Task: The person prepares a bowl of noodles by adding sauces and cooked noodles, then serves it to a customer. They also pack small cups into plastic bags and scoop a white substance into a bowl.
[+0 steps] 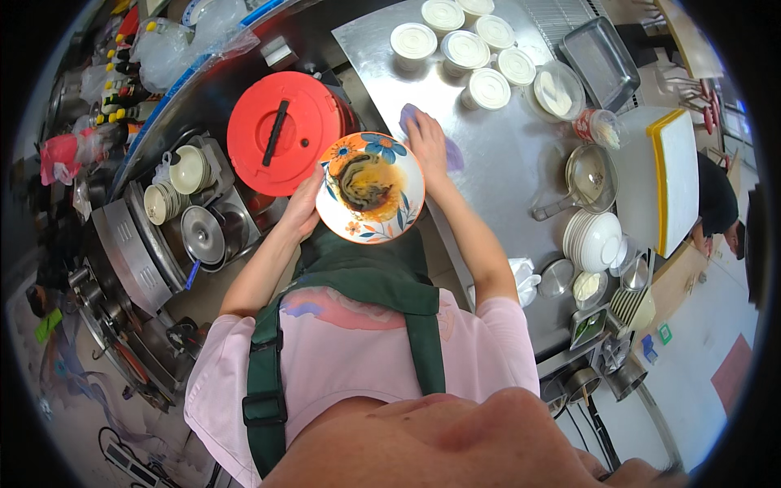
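Observation:
My left hand (304, 204) grips the left rim of a floral plate (404, 204), holding it in front of my apron (360, 262). A dark, oily brown sauce with an orange-yellow sheen (369, 186) covers the plate's middle. Out to the right, my right hand (429, 146) presses on a purple cloth (453, 154) that lies on the stainless steel table (390, 104). Part of the cloth shows past the fingertips and part beside the wrist; the palm hides the rest.
A red lidded bucket (250, 137) stands just left of the plate. Several lidded white tubs (465, 50) sit toward the table's far end. Stacked white bowls (595, 241), a strainer (592, 177) and a white foam box (647, 183) line the right side. A lidded pot (203, 235) is at left.

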### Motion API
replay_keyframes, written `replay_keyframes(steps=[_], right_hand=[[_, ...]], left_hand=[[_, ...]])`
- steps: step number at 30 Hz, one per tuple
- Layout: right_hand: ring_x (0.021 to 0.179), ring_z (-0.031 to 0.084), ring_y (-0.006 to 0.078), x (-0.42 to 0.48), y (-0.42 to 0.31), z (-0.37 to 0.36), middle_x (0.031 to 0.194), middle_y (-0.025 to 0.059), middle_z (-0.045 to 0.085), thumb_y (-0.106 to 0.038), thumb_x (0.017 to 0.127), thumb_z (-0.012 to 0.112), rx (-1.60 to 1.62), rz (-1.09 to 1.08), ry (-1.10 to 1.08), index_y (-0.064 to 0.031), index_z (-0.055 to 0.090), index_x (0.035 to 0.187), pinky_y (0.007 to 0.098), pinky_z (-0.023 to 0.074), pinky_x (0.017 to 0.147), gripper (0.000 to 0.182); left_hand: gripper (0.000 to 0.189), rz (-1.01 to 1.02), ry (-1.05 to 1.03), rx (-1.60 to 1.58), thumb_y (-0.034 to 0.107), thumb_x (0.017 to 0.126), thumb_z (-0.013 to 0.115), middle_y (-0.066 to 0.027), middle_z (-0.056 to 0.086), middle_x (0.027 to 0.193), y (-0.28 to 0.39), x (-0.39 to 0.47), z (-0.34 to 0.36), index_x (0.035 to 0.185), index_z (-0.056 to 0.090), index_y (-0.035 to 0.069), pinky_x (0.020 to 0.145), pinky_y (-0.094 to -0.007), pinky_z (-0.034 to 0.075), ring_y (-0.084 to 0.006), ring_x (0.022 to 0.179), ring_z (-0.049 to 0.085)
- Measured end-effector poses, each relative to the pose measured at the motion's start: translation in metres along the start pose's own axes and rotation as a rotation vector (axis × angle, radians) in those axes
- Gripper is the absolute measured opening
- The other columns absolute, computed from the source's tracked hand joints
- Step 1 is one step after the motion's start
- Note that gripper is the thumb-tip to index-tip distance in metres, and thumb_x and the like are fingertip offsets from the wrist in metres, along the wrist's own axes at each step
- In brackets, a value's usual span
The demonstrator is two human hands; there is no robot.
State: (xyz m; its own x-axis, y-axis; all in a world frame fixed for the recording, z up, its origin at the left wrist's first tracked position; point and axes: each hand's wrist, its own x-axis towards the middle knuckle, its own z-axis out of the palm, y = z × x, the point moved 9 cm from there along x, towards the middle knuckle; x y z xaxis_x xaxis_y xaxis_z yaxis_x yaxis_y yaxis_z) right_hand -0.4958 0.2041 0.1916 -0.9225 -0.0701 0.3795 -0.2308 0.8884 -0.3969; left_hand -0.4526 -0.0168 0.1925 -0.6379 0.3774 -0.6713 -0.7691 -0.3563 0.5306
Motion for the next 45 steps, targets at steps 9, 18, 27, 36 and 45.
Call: replay_keyframes(steps=[9,18,27,36,45], right_hand=[[0.110,0.047,0.0261,0.105,-0.023,0.047,0.116,0.0070,0.054,-0.015,0.073,0.062,0.068,-0.160,0.026,-0.0108,0.057,0.108,0.0413,0.0357,0.094,0.036],[0.110,0.048,0.0311,-0.063,0.090,-0.080,0.114,0.0119,0.055,-0.009,0.075,0.059,-0.026,-0.002,-0.050,-0.0063,0.056,0.110,0.0458,0.0350,0.097,0.035],[0.121,0.035,0.0386,-0.101,0.281,-0.137,0.126,0.0226,0.043,-0.017,0.081,0.058,-0.562,1.044,0.479,0.0001,0.047,0.120,0.0483,0.0267,0.102,0.044],[0.123,0.032,0.0395,-0.079,0.228,-0.148,0.130,0.0235,0.039,-0.025,0.077,0.063,-0.340,0.624,0.383,0.0012,0.043,0.125,0.0501,0.0225,0.104,0.059],[0.113,0.040,0.0364,-0.295,0.076,-0.191,0.121,0.0176,0.045,-0.012,0.072,0.064,-0.447,0.953,0.415,-0.0055,0.053,0.114,0.0492,0.0298,0.095,0.044]], left_hand=[[0.054,0.053,0.029,0.021,0.043,0.096,0.037,-0.0102,0.054,0.124,0.016,-0.016,-0.019,0.126,0.044,-0.002,0.094,-0.0318,0.044,-0.0174,0.111,0.054],[0.053,-0.020,-0.022,0.151,0.043,0.095,0.039,-0.0096,0.057,0.119,0.019,0.008,0.001,0.122,0.047,-0.002,0.090,-0.0315,0.047,-0.0165,0.106,0.057],[0.052,-0.167,-0.158,0.259,0.042,0.096,0.040,-0.0093,0.056,0.120,-0.015,0.043,0.057,0.123,0.047,-0.002,0.091,-0.0307,0.046,-0.0156,0.106,0.056],[0.053,-0.221,-0.228,0.318,0.042,0.096,0.040,-0.0099,0.058,0.117,-0.052,0.069,0.104,0.120,0.049,-0.003,0.088,-0.0310,0.048,-0.0153,0.102,0.058],[0.050,-0.226,-0.278,0.495,0.038,0.096,0.044,-0.0110,0.063,0.103,-0.114,0.115,0.149,0.111,0.054,-0.008,0.077,-0.0296,0.051,-0.0146,0.090,0.062]])
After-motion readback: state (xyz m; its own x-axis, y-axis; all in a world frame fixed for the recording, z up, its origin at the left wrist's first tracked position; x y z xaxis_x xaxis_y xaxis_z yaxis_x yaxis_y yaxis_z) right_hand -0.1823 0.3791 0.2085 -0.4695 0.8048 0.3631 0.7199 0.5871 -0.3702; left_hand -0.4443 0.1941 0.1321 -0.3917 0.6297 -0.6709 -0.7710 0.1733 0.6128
